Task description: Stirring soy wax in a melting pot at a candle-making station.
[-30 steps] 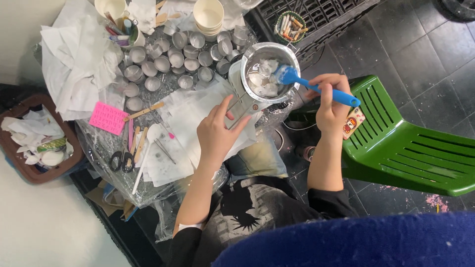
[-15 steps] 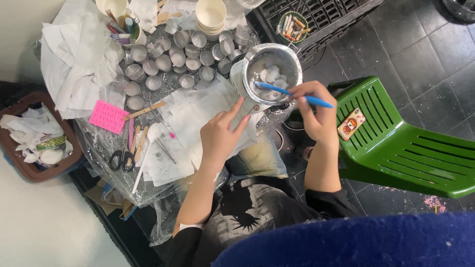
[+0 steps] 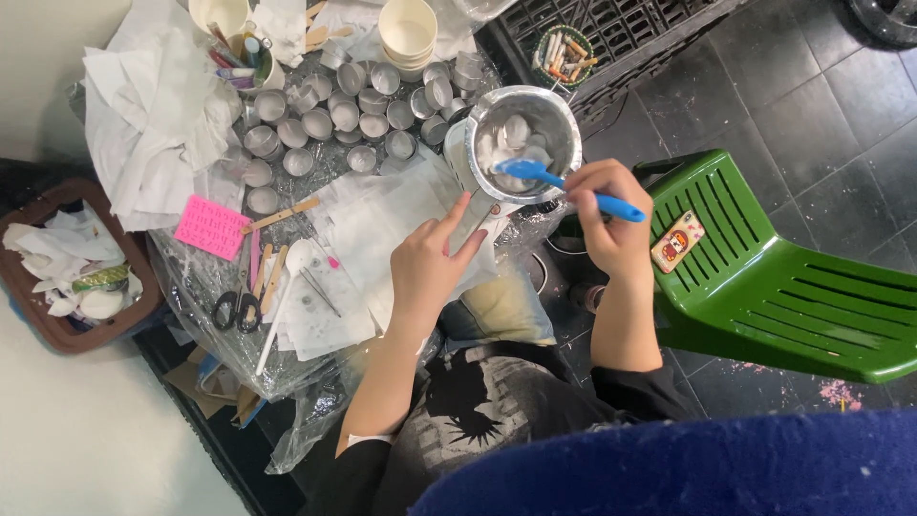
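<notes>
From the head camera, looking down over my lap, my right hand (image 3: 609, 218) is closed around the handle of the blue spatula (image 3: 564, 186), thumb and fingers pinching it near the middle, and its blade is dipped into the metal pitcher (image 3: 523, 134), resting among the white lumps of wax (image 3: 511, 134) that lie against the inner wall. The pitcher stands at the near right edge of the cluttered table (image 3: 191, 277), with its flat handle running down toward me. My left hand (image 3: 427, 268) lies on that handle with the fingers loosely extended and the thumb raised, pressing to steady it rather than gripping it; I cannot tell whether the fingertips curl under. As I judge it, I am in the middle of stirring or breaking up the wax, and the lumps look solid yet, so the work is early. The next stroke calls for keeping the pitcher pinned so it does not tip off the edge, and for sweeping the blade along the wall to loosen the chunks. Behind the pitcher stand many small tins (image 3: 344, 105), a stack of paper cups (image 3: 407, 33), and crumpled white paper (image 3: 153, 115); scissors (image 3: 232, 308) lie to the left, and a green chair (image 3: 764, 277) stands to my right.
</notes>
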